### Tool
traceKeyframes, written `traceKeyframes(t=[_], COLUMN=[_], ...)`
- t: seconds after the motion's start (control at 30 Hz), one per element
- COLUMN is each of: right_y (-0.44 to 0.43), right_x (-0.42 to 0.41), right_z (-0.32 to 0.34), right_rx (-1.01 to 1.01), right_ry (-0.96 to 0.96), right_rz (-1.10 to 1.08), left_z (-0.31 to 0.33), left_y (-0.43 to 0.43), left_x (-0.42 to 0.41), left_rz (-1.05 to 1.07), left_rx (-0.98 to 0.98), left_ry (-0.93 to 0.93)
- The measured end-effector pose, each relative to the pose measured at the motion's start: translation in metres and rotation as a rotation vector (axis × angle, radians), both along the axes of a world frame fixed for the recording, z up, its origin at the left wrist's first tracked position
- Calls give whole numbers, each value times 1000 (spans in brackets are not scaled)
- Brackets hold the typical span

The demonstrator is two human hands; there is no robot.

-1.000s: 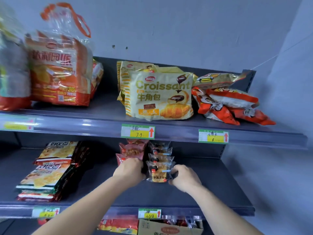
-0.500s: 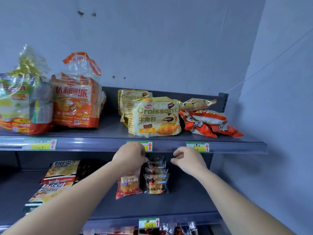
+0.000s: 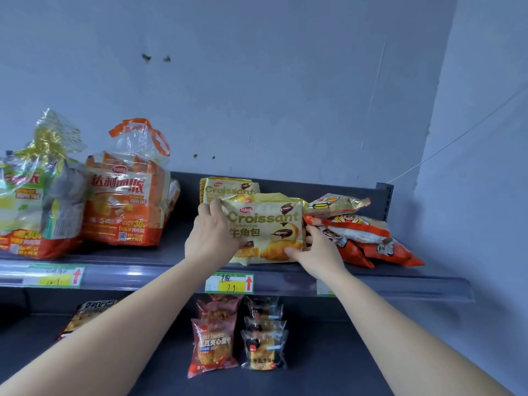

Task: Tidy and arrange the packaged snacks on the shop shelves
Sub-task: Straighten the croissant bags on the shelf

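Since the front croissant bag (image 3: 265,227) is an air-puffed pillow of glossy film, I judge it light, soft and rather slippery, with pastry inside that would crush under a hard squeeze. Its side seams and corners look like the sensible places to take it (flat film there, little pastry beneath), and that is about where both hands are. The left hand (image 3: 213,238) grasps the bag's left edge, thumb laid over the front near the upper corner and the other fingers gone behind it. The right hand (image 3: 317,252) holds the lower right corner, thumb along the front of the bottom edge and fingers curled up against the right side.

So the bag sits squarely between the two grips, printed face towards the person. It stands roughly upright, with its base down at the top shelf (image 3: 400,284); whether it rests there or is lifted just clear I cannot tell. Just behind the left grip, close against the held bag, stands a second croissant bag (image 3: 228,188). Right against the far side of the right grip lies a heap of orange-red packets (image 3: 365,241), so a sideways slide that way would probably nudge them. Below the grips, on the shelf rim, sits a price label (image 3: 228,282).
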State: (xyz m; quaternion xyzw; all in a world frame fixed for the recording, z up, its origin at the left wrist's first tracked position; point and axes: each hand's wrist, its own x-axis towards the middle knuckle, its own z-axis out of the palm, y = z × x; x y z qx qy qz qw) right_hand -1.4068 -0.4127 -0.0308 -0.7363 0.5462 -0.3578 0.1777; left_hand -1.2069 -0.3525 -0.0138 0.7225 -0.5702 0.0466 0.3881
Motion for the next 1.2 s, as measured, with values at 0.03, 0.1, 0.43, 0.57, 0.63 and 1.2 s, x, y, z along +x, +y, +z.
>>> traceKeyframes(t=[0.03,0.1,0.43,0.57,0.63,1.2], right_y=[-5,-13,-27,-42,-51,-100], right_x=[2,4,18,24,33,76], right_z=[0,0,7,7,9,-2], right_rx=[8,4,-25,28,36,397], right_ry=[3,24,-126,-184,-134,-425], right_rz=[-2,-23,204,64,2,-63], left_z=[-1,-2,2,0,2,-1], left_y=[-5,-12,-33,-32,-31,-28], left_x=[2,5,40,58,62,104], left_rz=[1,-14,-82,-68,-59,-385], left_rx=[29,72,-140,-169,-167,-60], left_ry=[48,136,890,928,916,1022])
